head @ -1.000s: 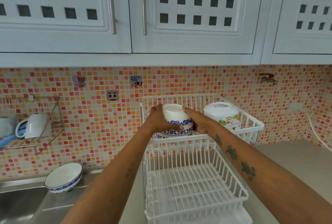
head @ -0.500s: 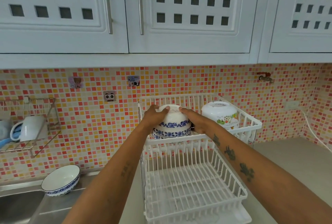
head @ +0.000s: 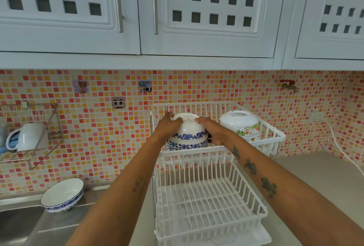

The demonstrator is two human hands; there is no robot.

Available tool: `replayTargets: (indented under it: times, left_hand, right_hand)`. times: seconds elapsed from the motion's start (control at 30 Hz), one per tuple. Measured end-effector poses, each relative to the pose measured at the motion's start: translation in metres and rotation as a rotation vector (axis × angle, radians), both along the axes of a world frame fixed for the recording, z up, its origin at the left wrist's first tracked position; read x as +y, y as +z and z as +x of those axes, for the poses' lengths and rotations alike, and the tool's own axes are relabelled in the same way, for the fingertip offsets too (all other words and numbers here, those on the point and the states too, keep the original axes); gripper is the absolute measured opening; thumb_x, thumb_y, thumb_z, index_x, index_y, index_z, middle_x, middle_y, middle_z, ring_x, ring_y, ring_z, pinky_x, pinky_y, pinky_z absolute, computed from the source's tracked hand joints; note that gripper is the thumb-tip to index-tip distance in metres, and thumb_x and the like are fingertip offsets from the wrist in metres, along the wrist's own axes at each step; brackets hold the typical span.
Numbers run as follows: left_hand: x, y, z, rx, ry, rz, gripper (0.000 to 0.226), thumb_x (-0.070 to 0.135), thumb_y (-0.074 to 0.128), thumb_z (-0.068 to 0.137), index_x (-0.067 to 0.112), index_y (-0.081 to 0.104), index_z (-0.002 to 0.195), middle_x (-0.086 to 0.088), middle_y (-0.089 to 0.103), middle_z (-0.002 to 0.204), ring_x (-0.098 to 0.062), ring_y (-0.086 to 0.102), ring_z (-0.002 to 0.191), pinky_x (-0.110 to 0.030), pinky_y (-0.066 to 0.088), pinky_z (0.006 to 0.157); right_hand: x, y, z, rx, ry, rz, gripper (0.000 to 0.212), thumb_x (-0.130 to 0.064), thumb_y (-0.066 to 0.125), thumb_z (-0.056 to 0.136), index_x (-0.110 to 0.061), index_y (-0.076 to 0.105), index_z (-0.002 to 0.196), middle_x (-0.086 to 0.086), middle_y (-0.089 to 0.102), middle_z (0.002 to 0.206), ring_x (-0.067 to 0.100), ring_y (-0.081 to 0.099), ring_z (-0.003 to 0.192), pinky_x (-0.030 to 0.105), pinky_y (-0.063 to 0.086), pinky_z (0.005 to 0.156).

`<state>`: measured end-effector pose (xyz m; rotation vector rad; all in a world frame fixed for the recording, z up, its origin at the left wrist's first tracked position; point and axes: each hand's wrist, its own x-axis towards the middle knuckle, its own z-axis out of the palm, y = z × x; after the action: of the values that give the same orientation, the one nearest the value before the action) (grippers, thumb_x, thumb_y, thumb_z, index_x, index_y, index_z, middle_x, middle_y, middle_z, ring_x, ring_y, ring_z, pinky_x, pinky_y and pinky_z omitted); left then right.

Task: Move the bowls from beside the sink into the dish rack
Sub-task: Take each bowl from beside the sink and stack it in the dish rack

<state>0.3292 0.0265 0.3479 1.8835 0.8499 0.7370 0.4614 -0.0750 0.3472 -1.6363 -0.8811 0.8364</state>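
Note:
A white bowl with a blue floral band [head: 187, 129] sits upside down on another such bowl [head: 185, 145] in the upper tier of the white dish rack [head: 197, 150]. My left hand [head: 168, 126] grips the top bowl's left side and my right hand [head: 211, 131] its right side. One more white and blue bowl [head: 63, 196] stands upright on the steel counter beside the sink, at the lower left.
A white cartoon-printed pot [head: 239, 125] stands in the rack's upper tier, right of the bowls. The rack's lower tier [head: 208, 202] holds nothing. A wire wall shelf [head: 31, 147] with a white mug [head: 29, 136] hangs at the left. Overhead cabinets sit just above.
Both hands have lowered the upturned bowl onto the bowl in the upper tier; it now rests nested on it. The bowl by the sink has not moved.

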Motion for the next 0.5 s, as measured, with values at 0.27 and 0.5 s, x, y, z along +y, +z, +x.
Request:
replayTargets:
  times: [0.27, 0.5]
  left_hand:
    - [-0.005, 0.010, -0.002, 0.029, -0.022, -0.111, 0.056, 0.034, 0.052, 0.094, 0.016, 0.034, 0.144, -0.015, 0.049, 0.137, -0.032, 0.058, 0.111, -0.041, 0.053, 0.086]
    - [0.000, 0.039, -0.035, -0.058, -0.172, -0.506, 0.062, 0.042, 0.053, 0.096, 0.015, 0.032, 0.148, -0.019, 0.032, 0.150, -0.044, 0.040, 0.133, -0.060, 0.039, 0.099]
  right_hand:
    - [0.001, 0.003, -0.004, -0.149, -0.076, -0.030, 0.020, -0.036, 0.039, 0.098, -0.022, 0.042, 0.112, 0.005, 0.061, 0.100, 0.017, 0.056, 0.082, 0.033, 0.046, 0.077]
    - [0.005, 0.020, -0.030, -0.567, -0.242, 0.125, 0.060, -0.044, 0.049, 0.093, -0.022, 0.033, 0.146, 0.006, 0.032, 0.154, 0.027, 0.041, 0.136, 0.037, 0.034, 0.106]
